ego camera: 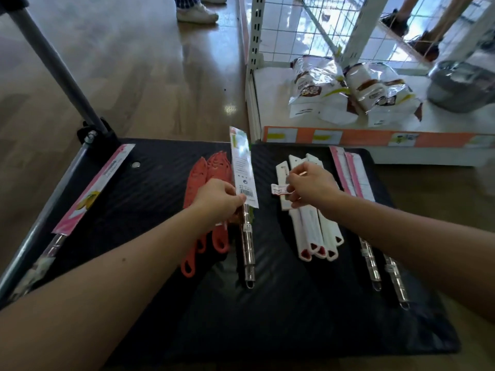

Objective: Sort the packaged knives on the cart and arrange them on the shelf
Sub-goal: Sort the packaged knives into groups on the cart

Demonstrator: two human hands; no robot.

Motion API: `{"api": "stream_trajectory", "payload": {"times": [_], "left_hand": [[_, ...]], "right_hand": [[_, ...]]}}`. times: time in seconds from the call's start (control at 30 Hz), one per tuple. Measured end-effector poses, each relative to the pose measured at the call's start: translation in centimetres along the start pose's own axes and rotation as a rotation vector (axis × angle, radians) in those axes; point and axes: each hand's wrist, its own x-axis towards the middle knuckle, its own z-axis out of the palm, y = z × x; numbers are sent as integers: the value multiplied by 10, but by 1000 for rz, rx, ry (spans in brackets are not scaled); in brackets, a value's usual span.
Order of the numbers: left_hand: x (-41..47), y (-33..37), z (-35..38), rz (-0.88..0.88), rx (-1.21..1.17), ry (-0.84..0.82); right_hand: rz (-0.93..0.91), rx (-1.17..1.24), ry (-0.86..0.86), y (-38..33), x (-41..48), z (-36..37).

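Note:
A black cart [150,199] carries packaged knives. My left hand [218,200] pinches a steel-handled knife in a white card sleeve [242,167], barcode side up, lifted over several red plastic knives [199,178]. My right hand [312,186] grips a white sheathed knife [282,172] with a small price tag, on top of a pile of white knives with red handle ends [318,236]. Two pink-sleeved steel knives [353,172] lie at the right, and one more pink-sleeved knife [91,191] lies along the cart's left edge.
The white shelf [273,92] stands beyond the cart at the right, holding snack bags [356,92] and a wrapped metal pot [460,84]. The cart handle pole [57,68] rises at the left. Other people's feet [197,12] stand on the wooden floor behind.

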Motion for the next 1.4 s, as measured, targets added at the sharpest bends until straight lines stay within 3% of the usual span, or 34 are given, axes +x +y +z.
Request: {"api": "stream_trajectory", "payload": {"times": [0.33,0.47,0.63,0.9,1.17,1.4], "left_hand": [[8,4,27,25,192,62],[5,9,22,113,384,98],[-1,8,-8,199,439,274],[-16,-29,-87,136,500,417],[-39,-68,-137,106,584,517],[-54,-103,-173,-103,882,472]], "right_hand": [[32,-31,-47,7,7,-6],[10,-78,-90,7,3,1],[-10,-49,-134,-5,-2,22],[-148,-101,-286,-43,-18,92],[-341,-318,-407,-62,-37,163],[-365,-385,-499,-67,-48,205]]}}
